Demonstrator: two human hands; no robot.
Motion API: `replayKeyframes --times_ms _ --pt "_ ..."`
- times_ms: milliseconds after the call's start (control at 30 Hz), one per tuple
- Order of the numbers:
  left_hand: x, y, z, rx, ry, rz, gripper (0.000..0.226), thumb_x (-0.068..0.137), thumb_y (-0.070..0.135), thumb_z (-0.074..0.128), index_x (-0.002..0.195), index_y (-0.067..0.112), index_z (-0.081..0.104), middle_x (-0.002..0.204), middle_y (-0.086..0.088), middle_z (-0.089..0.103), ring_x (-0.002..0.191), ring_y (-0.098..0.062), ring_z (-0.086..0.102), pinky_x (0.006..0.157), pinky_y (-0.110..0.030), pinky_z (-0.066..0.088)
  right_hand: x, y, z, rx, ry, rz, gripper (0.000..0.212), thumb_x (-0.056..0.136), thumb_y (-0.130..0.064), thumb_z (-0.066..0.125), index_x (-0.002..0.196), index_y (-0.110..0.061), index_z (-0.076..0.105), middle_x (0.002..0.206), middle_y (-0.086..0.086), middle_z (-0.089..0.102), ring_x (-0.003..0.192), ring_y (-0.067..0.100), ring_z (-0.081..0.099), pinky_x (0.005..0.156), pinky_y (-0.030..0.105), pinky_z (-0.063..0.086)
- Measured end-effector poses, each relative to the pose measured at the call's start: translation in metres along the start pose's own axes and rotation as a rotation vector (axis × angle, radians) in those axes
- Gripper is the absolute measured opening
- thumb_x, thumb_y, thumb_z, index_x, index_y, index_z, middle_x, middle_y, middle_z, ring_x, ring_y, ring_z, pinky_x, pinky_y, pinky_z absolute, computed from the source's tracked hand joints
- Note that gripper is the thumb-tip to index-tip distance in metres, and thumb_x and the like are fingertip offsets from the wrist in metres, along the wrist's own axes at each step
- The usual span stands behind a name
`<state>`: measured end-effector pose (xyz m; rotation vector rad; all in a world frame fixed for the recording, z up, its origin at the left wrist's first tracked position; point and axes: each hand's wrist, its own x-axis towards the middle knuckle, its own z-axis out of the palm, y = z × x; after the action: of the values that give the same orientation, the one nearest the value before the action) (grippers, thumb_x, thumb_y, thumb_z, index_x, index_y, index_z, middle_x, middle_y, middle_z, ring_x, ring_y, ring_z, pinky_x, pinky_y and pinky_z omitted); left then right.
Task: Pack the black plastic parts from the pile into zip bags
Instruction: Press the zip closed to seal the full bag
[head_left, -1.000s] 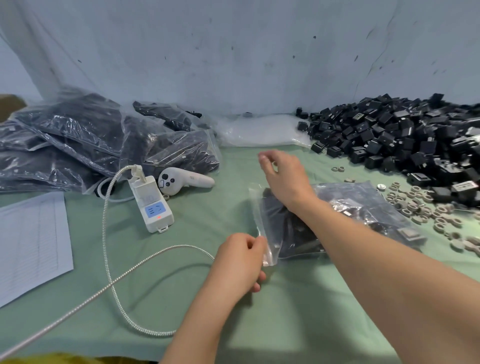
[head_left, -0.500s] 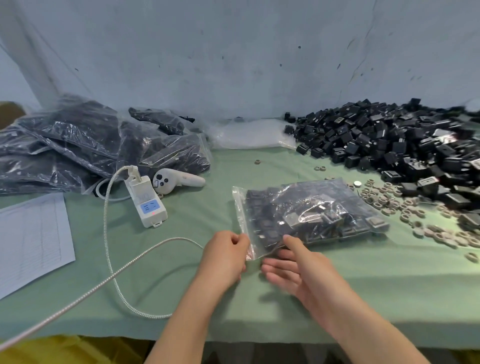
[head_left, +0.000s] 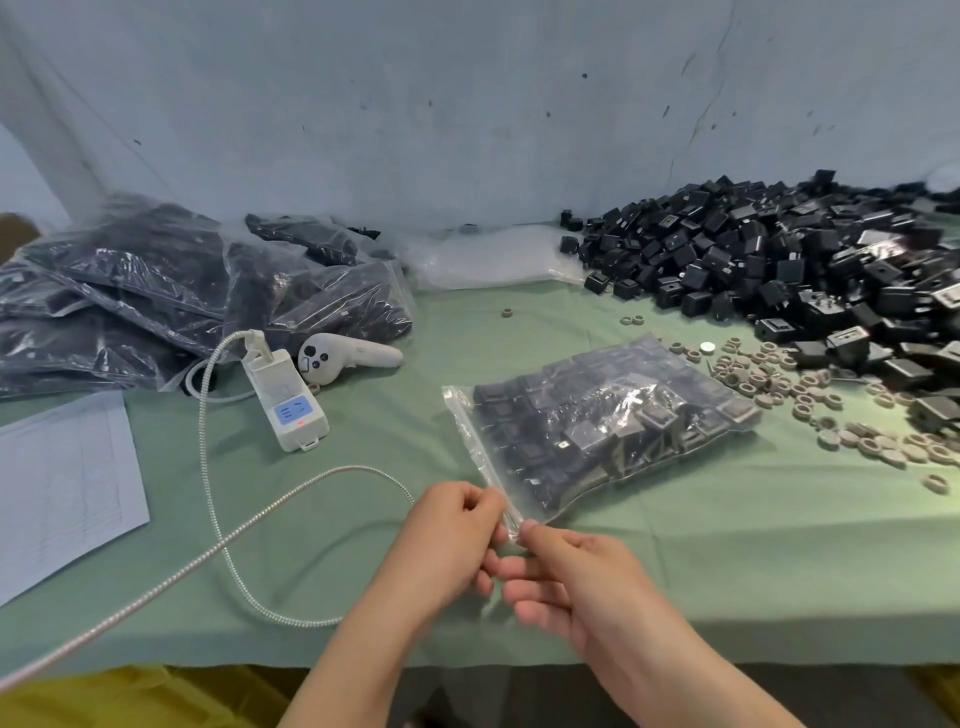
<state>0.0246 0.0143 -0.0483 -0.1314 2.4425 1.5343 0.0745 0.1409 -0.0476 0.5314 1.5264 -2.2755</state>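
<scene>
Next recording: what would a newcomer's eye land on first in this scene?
The sprawling heap of black plastic parts at the far right of the green cloth-covered table draws the eye first. In the centre lies a clear zip bag stuffed with such parts, its near corner pinched by the left hand and the right hand. A stack of filled clear bags sits far left.

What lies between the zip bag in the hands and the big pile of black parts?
Loose grey rings on the green cloth, shown in the head view.
</scene>
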Motion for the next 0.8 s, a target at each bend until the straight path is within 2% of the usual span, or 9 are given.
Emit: replayKeyframes --times_ms 167,333,600,800 --pt "-0.0001 0.0013 -0.0015 -0.039 -0.019 -0.001 0.037 0.098 0.022 0.049 0.065 0.008 0.057 0.047 0.001 0.056 0.036 -0.017 0.05 0.04 -0.021 0.042 0.0031 0.0007 0.0017 0.033 0.021 -0.004 0.029 0.102 -0.015 0.054 0.089 0.006 0.069 0.069 0.012 0.071 0.05 0.011 0.064 0.047 0.019 0.052" --pt "-0.0005 0.001 -0.0031 -0.06 -0.069 0.001 0.044 0.099 0.036 0.053 0.062 0.011 0.058 0.049 -0.004 0.056 0.038 -0.019 0.051 0.042 -0.021 0.042 0.0045 0.0024 0.0029 0.046 0.04 -0.008 0.029 0.101 -0.014 0.055 0.088 0.007 0.069 0.068 0.012 0.07 0.05 0.011 0.064 0.047 0.019 0.052" --pt "-0.0017 0.0008 -0.0047 -0.063 -0.079 0.001 0.038 0.094 0.026 0.056 0.058 0.014 0.059 0.052 -0.004 0.057 0.043 -0.019 0.049 0.043 -0.022 0.042 0.0035 0.0035 0.0045 0.032 0.052 -0.029 0.028 0.101 -0.013 0.054 0.084 0.005 0.069 0.066 0.011 0.068 0.05 0.012 0.063 0.048 0.019 0.052" --pt "0.0006 0.0014 -0.0032 -0.042 -0.079 0.036 0.043 0.096 0.03 0.058 0.056 0.016 0.057 0.047 -0.001 0.054 0.041 -0.016 0.049 0.039 -0.019 0.04 0.0029 0.003 0.0051 0.035 0.058 -0.035 0.026 0.101 -0.013 0.055 0.084 0.002 0.069 0.064 0.009 0.067 0.05 0.011 0.063 0.049 0.019 0.052"
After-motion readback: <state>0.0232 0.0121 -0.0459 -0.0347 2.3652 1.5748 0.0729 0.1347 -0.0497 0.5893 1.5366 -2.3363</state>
